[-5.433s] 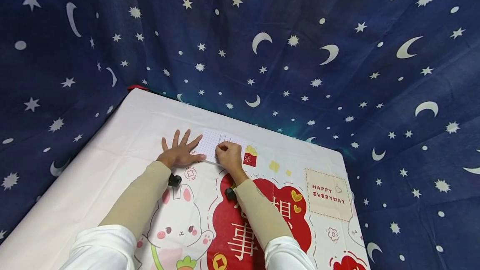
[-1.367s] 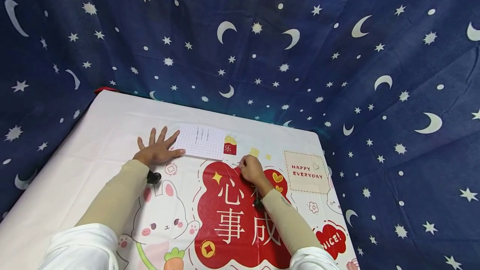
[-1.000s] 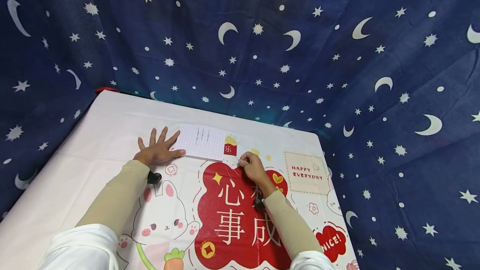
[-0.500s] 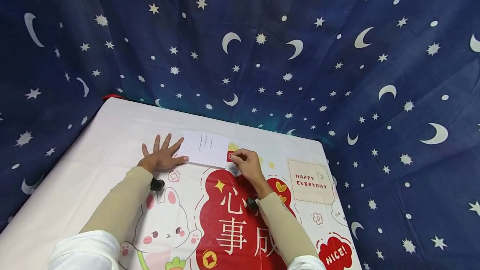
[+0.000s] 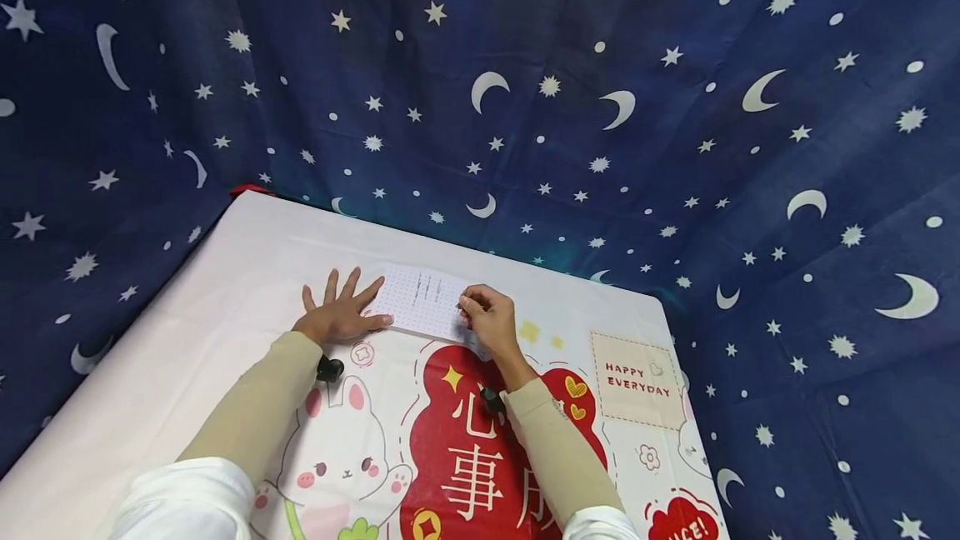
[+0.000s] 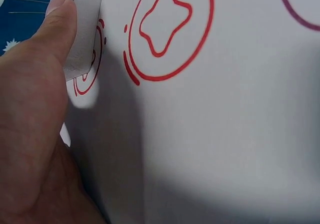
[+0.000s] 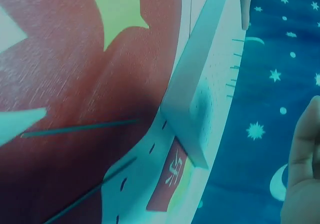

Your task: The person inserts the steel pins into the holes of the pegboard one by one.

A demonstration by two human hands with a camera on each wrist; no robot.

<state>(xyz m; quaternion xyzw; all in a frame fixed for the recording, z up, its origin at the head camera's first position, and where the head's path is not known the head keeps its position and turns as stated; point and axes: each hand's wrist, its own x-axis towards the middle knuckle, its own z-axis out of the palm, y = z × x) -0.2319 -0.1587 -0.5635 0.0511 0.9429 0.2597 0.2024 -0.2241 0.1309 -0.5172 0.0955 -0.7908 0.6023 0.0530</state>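
A white dotted pad (image 5: 408, 319) lies on the table, with several thin needles (image 5: 428, 286) standing in it. My left hand (image 5: 343, 317) is spread flat at the pad's left end; in the left wrist view its thumb (image 6: 57, 26) rests on the pad's edge. Over the pad's right end, my right hand (image 5: 492, 325) pinches what looks like a fine needle between thumb and forefinger, mostly hidden by the fingers. The right wrist view shows only part of that hand (image 7: 302, 169), its fingertips out of sight, beside the thick pad (image 7: 185, 96).
Two dark thin sticks, like loose needles (image 7: 80, 129), lie on the printed red patch near the pad. A printed cloth (image 5: 352, 440) with a rabbit and red lettering covers the table. A blue star-and-moon curtain (image 5: 555, 148) hangs behind and at both sides.
My right hand has moved from the red patch in front of the pad up and left to its right end, fingers still pinched. The left hand keeps its place on the pad; the head view shifts slightly.
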